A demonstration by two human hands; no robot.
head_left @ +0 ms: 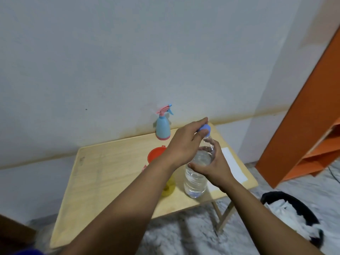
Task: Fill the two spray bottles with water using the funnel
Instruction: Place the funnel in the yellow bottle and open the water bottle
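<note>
Two hands on one water bottle (196, 178), near the desk's (110, 173) right edge: right hand (213, 167) wrapped round the shoulder, left hand (185, 142) pinching the blue cap (260, 128) from above. Better: hold the body firm without squeezing (thin plastic, nearly full, likely to spurt once loose), twist the cap with fingertips only, keep the bottle upright on the desk. Orange funnel (156, 154) just left of the hands, seemingly seated in the yellow spray bottle (168, 188), mostly hidden by the forearm. Blue spray bottle (162, 127) upright at the far edge, sprayer on, yet to be opened.
</note>
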